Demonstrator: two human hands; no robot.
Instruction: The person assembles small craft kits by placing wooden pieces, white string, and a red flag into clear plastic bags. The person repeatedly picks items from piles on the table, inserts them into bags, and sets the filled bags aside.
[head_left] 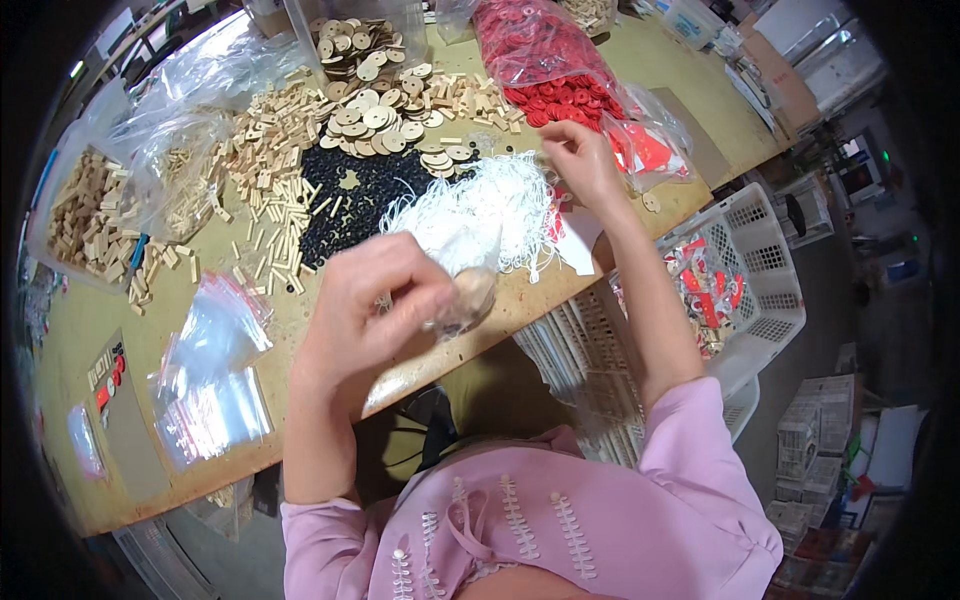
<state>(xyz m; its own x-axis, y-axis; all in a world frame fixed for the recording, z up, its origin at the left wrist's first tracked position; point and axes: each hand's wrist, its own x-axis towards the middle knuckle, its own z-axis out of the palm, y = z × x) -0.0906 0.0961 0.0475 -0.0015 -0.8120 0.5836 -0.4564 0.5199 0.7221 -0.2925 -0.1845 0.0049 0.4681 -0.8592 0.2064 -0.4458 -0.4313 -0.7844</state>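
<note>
My left hand (375, 305) is closed on the top of a small clear plastic bag (476, 296). Inside the bag I see a pale wooden piece and some dark bits. The bag hangs over the near edge of the table, in front of a heap of white cords (470, 215). Further right, my right hand (588, 165) is above the table with its fingers curled together. It is close to a pile of red discs (560, 100) spilling from a large clear bag. Whatever its fingertips may hold is hidden.
Loose wooden sticks (275, 140), wooden discs (375, 118) and small black rings (345, 190) cover the table's middle. Flat clear bags (215, 370) lie at left, near a strip of sample parts (108, 375). Right of the table, a white crate (765, 290) holds filled packets.
</note>
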